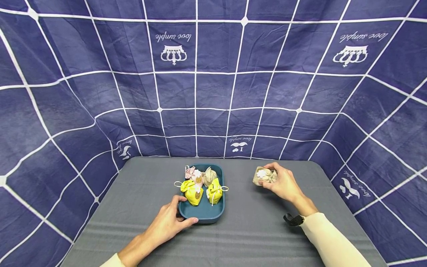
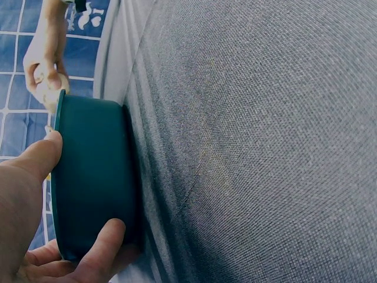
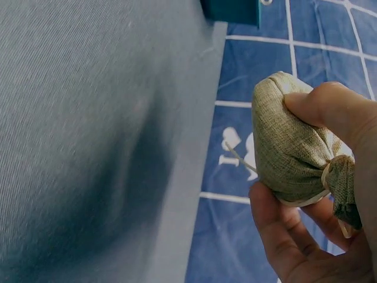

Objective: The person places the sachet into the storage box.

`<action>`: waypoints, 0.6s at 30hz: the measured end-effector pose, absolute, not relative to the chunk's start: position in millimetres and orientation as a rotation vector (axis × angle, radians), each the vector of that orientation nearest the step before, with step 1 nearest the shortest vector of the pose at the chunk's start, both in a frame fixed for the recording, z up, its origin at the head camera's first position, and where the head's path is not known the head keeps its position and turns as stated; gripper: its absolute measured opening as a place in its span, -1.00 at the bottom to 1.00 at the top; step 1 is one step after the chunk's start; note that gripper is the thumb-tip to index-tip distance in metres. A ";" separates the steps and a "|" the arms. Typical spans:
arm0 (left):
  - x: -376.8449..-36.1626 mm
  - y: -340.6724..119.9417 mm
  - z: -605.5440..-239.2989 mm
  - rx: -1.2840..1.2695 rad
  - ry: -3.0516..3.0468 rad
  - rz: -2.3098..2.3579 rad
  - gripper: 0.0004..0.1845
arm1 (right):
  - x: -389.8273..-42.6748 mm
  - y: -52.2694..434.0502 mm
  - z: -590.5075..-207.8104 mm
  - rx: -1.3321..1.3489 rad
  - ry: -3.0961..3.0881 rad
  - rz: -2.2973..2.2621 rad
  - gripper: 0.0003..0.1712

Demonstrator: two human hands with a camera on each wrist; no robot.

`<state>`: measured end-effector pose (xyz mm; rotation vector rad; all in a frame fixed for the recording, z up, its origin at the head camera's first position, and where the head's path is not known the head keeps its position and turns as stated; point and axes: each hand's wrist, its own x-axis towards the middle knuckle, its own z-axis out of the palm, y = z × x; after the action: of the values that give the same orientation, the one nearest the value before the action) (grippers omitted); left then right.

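My right hand (image 1: 283, 183) pinches a beige drawstring pouch (image 3: 283, 138), thumb on one side and fingertips on the other. The pouch has a white flower patch and is gathered with a cord; in the right wrist view it hangs above the table. With my left hand (image 1: 166, 222) I hold the near left corner of a dark teal tub (image 2: 94, 171), thumb and fingers spread along its outer walls and rim. Inside the tub sit two yellow pouches (image 1: 193, 195), a pink pouch (image 1: 197, 178) and another beige pouch (image 1: 209, 176). The tub's near part shows bare floor.
A grey cloth covers the table (image 1: 253, 230), with creases along the front. Behind and on both sides hangs a navy curtain (image 1: 213, 89) with white grid lines. A black band (image 1: 293, 220) is on the right wrist.
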<state>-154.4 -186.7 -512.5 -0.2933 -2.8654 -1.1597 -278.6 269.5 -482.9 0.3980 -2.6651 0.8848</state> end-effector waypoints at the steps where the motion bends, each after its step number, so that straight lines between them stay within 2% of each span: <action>1: -154.6 -186.7 -512.7 -0.294 -2.865 -1.156 -0.11 | -277.3 267.4 -481.7 0.403 -2.669 0.885 -0.34; 18: -154.5 -186.0 -513.2 -0.268 -2.868 -1.194 -0.07 | -264.5 229.1 -465.9 0.632 -2.559 0.846 -0.37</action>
<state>-154.5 -186.0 -513.2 -0.2682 -2.8682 -1.1941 -264.5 229.1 -465.9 0.6315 -2.5593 0.8458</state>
